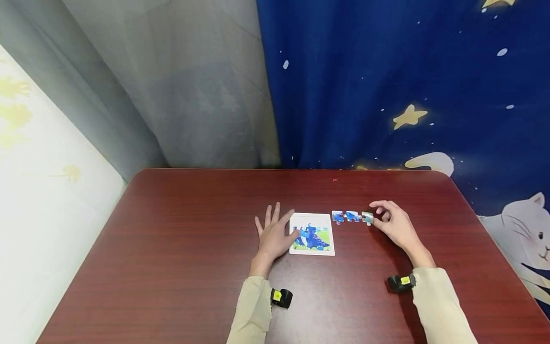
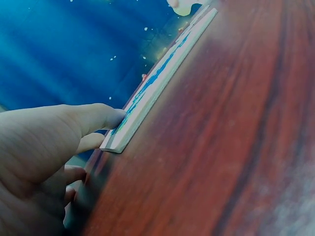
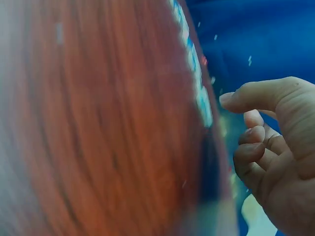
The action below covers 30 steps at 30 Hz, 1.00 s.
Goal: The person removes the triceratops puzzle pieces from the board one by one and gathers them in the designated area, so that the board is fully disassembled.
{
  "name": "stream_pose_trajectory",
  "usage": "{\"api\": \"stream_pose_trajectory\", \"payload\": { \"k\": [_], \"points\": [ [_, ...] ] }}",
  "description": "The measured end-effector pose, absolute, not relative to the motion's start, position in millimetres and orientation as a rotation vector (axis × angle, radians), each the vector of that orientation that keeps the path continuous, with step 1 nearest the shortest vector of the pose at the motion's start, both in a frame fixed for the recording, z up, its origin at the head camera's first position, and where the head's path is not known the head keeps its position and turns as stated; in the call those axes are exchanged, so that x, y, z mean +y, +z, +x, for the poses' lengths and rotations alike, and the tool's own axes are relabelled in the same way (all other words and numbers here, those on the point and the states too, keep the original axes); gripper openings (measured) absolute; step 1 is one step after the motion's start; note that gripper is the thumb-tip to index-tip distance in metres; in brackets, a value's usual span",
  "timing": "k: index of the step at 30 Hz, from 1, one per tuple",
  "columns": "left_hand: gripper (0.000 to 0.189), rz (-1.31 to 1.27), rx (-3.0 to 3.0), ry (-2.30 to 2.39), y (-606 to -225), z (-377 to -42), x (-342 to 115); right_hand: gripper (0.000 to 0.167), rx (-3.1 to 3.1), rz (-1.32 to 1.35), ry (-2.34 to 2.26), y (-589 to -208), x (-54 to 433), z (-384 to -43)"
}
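Left hand [image 1: 275, 236], fingers spread, rests its thumb at nine o'clock on a puzzle board [image 1: 310, 219]. Toward two o'clock lie three puzzle pieces [image 1: 352, 217], probably light, stiff, best pinched edgewise; right hand [image 1: 396, 223], half-curled, empty, is just beside.

Bent fingers [image 3: 250, 152] near blurred blue-and-white pieces [image 3: 195, 65], reddish-brown tabletop [image 3: 108, 123] alongside

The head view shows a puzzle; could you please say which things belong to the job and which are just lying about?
Job in hand:
- puzzle board, touched by the left hand
- row of three pieces, beside the right hand

Apart from it:
- small red bit, near the far edge of the table
- blue curtain, hanging behind
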<state>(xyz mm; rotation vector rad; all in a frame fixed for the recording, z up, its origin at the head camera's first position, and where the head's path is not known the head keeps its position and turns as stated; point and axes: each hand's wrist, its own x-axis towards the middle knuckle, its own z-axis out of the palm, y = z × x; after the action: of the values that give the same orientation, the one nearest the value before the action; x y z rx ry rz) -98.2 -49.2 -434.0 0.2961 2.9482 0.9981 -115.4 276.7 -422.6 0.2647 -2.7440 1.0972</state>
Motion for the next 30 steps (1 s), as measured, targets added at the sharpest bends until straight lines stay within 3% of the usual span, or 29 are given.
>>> {"api": "stream_pose_trajectory", "payload": {
  "k": [12,17,21,30],
  "points": [
    [0.059,0.299,2.953,1.001,-432.0,-98.8,-51.5,0.022,-2.763,0.665,1.077,-400.3,201.4,-106.5],
    [0.058,0.292,2.964,0.969,-432.5,-99.7,-51.5,0.028,-2.883,0.856,1.055,-402.8,160.4,-102.2],
    [0.058,0.29,2.971,0.94,-433.1,-99.6,-51.0,0.036,-2.947,0.907,0.942,-407.8,136.7,-100.6],
    [0.058,0.291,2.968,0.916,-434.8,-99.4,-49.0,0.036,-2.964,0.865,0.92,-415.8,126.9,-98.5]
  ]
}}
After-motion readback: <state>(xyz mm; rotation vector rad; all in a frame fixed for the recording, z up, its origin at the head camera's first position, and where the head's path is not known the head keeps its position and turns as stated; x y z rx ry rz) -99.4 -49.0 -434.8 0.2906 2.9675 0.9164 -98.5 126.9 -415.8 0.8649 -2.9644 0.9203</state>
